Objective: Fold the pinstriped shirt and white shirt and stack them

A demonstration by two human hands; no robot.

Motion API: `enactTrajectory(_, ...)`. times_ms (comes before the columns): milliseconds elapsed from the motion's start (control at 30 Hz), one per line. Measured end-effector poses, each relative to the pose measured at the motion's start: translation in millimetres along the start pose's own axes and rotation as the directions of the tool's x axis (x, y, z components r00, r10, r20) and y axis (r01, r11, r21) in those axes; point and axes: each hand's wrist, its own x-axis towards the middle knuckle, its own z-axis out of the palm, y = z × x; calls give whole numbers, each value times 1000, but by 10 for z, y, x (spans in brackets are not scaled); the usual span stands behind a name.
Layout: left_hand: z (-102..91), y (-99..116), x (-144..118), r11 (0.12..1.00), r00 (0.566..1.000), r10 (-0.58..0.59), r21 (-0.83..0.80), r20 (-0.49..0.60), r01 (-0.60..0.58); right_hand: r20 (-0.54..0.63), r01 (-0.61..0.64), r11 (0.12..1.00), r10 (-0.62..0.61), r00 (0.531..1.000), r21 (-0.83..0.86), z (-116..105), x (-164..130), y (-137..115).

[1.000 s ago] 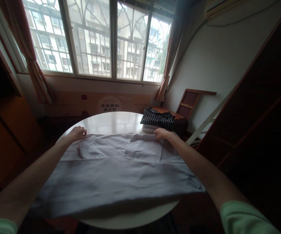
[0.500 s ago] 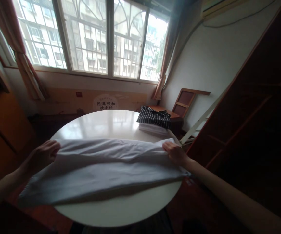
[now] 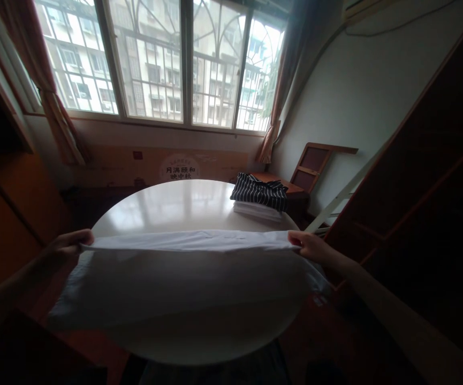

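A long white cloth is stretched from side to side over the near half of the round white table. Its upper edge runs nearly straight, and the near part hangs down in shadow. My left hand pinches the upper left corner. At the opposite end, the upper right corner is gripped by my right hand. Whether the cloth is a garment I cannot tell. Beyond my right hand, a black-and-white striped cloth lies folded on top of folded white cloths.
Behind the table's right side stands a wooden chair. A whitish ladder-like frame leans by the dark red wooden panel on the right. A long printed box lies below the window.
Both hands have spread further apart and drawn the upper edge taut. The near part of the cloth has turned into shadow. The view has shifted slightly, so the room sits further right.
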Motion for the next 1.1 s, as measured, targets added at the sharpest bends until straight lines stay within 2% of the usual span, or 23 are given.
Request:
enactTrajectory(33,18,-12,-28,999,997,23,-40,75,-20,115,27,999,-29,993,17,-1,-10,23)
enactTrajectory(100,41,12,-59,997,974,45,-64,220,-32,322,55,996,-77,944,77,-28,0,44)
enactTrajectory(133,40,70,-51,999,967,39,-24,250,-34,377,54,992,-92,922,110,-54,28,28)
enactTrajectory(167,34,170,-26,999,969,34,22,246,-40,385,48,990,-97,918,133,-84,73,-14)
enactTrajectory(233,43,503,63,991,985,91,87,148,-104,277,46,989,-84,957,142,-113,208,-194)
enactTrajectory(300,144,972,160,978,982,187,91,12,-188,82,77,990,-87,993,121,-36,375,-504)
enactTrajectory(333,245,1223,197,965,968,251,83,-31,-248,-26,122,985,-120,992,125,60,457,-693)
enactTrajectory(367,377,1462,224,948,949,314,68,-42,-310,-116,173,975,-158,981,140,193,532,-889)
enactTrajectory(433,703,1842,253,900,899,436,35,-37,-435,-171,315,937,-289,942,154,537,652,-1255)
enactTrajectory(467,872,1961,261,872,872,488,32,-15,-488,-187,367,919,-339,922,145,723,695,-1401)
enactTrajectory(533,1159,2043,286,858,859,510,33,47,-512,-171,404,909,-383,908,107,1048,751,-1586)
enactTrajectory(633,1337,1858,346,886,876,449,38,175,-462,-89,364,928,-357,930,78,1276,780,-1577)
enactTrajectory(700,1279,1624,376,906,890,398,61,223,-420,-16,355,933,-354,935,68,1252,775,-1418)
enactTrajectory(767,1136,1349,380,920,907,347,103,238,-379,38,320,946,-322,946,51,1151,747,-1172)
enactTrajectory(867,888,889,350,946,956,223,195,191,-260,70,162,987,-161,985,-7,980,653,-700)
enactTrajectory(967,698,448,321,964,990,53,252,129,-85,33,-25,997,28,999,-79,841,525,-213)
enactTrajectory(1033,624,240,315,971,995,25,235,95,-47,-10,-106,989,106,994,-107,756,450,65)
enactTrajectory(1100,588,131,315,981,996,59,182,60,-69,-67,-173,980,167,984,-98,665,394,298)
